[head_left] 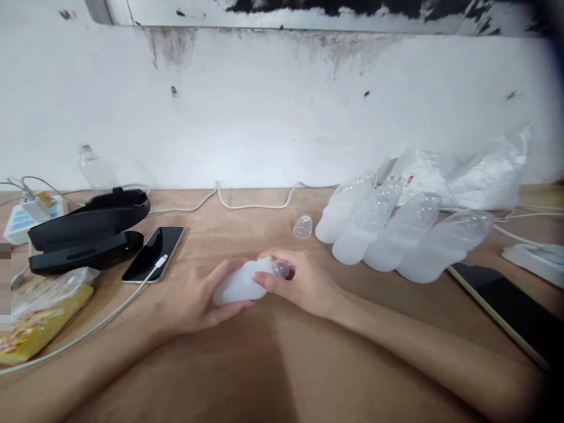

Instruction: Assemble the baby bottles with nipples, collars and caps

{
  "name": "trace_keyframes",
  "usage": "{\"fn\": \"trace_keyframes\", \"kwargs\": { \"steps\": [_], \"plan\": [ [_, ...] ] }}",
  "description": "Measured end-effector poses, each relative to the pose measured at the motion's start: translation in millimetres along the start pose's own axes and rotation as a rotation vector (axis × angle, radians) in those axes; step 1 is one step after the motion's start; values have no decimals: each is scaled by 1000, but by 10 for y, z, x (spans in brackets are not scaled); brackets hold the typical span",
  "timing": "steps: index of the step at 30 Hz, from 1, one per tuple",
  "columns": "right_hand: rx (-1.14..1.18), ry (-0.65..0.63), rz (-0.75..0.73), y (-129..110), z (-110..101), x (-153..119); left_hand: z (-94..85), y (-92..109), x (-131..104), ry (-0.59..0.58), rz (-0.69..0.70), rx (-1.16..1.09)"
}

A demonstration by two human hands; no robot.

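A translucent white bottle [240, 284] lies tilted between my hands above the wooden table. My left hand [205, 296] is wrapped round its base end. At its neck end, my right hand [297, 276] grips the collar, where a clear nipple-like tip shows between the fingers. Beyond my right hand, a small clear cap [303, 227] rests on the table. Several similar bottles with clear caps lie in a slanted row to the right, the nearest-right one [425, 258] among them.
At left are a black device [90, 223], a phone [154, 252] with a white cable across it, a yellow snack bag [48, 317] and a power strip [17, 220]. Behind the bottle row is a plastic bag [484, 173]. A dark tablet-like device [511, 305] lies at right.
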State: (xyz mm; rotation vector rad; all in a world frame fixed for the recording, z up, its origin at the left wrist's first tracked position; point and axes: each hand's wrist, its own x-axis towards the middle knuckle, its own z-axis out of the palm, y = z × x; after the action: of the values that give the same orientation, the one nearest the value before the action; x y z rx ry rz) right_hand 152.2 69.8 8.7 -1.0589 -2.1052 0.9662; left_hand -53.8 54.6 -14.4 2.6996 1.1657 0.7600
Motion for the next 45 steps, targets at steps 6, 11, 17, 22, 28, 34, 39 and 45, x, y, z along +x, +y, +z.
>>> {"fn": "trace_keyframes", "kwargs": {
  "steps": [6,11,17,22,28,34,39,45],
  "plan": [
    [-50,-44,-63,-1,-72,8,-221,27,112,-138,-75,-236],
    [-193,-246,-422,20,-212,37,-272,-62,132,-353,-91,-587],
    [9,-257,-66,78,-295,73,-72,-34,39,-16,51,31],
    [-226,-362,-35,44,-327,79,-57,-59,90,-38,120,115],
    [-596,-82,-576,81,-358,19,-342,-112,225,-245,-56,-356],
    [-652,150,-500,6,-460,14,-476,-262,244,-322,-154,-622],
    [-818,-22,-221,4,-442,95,-356,-772,405,286,-498,-219],
    [-893,-187,-173,165,-265,97,-227,-1275,393,326,-647,-173]
  ]
}}
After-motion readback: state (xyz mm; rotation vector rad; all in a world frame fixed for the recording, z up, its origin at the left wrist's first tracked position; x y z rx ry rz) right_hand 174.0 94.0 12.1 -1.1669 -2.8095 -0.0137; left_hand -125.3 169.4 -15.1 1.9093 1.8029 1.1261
